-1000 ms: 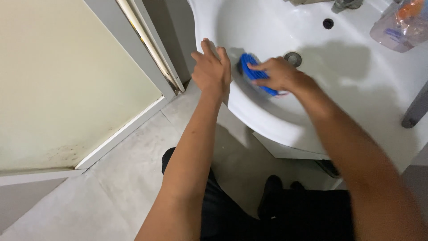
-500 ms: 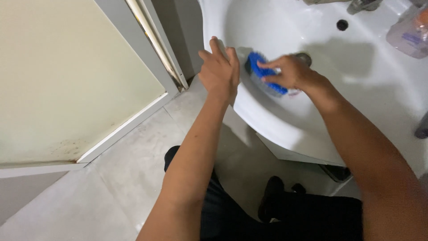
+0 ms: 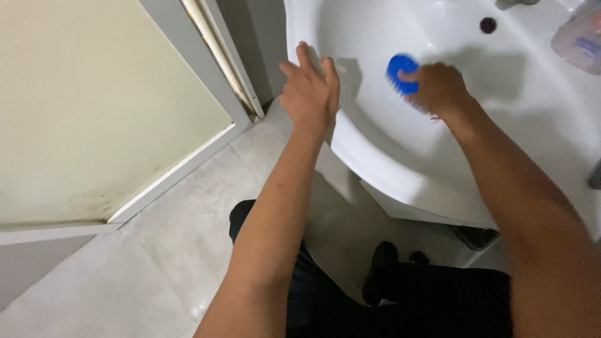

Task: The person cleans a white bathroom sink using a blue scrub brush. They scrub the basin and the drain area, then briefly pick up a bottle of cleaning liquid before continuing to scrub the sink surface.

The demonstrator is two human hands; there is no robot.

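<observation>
My right hand (image 3: 440, 89) grips a blue scrubbing brush (image 3: 400, 69) and presses it against the inside of a white washbasin (image 3: 375, 156). My left hand (image 3: 310, 91) rests flat on the basin's left rim with its fingers spread and holds nothing. The brush is partly hidden by my right fingers. The drain is covered by my right hand.
An overflow hole (image 3: 487, 25) sits at the back of the bowl. A clear plastic bottle (image 3: 579, 37) stands on the basin's right edge. A pale door panel with a grey frame (image 3: 206, 69) is on the left. Grey floor tiles (image 3: 156, 250) lie below, with my dark trousers (image 3: 438, 300) over them.
My right hand has pushed the blue brush further into the bowl, away from my left hand. The left hand stays on the rim.
</observation>
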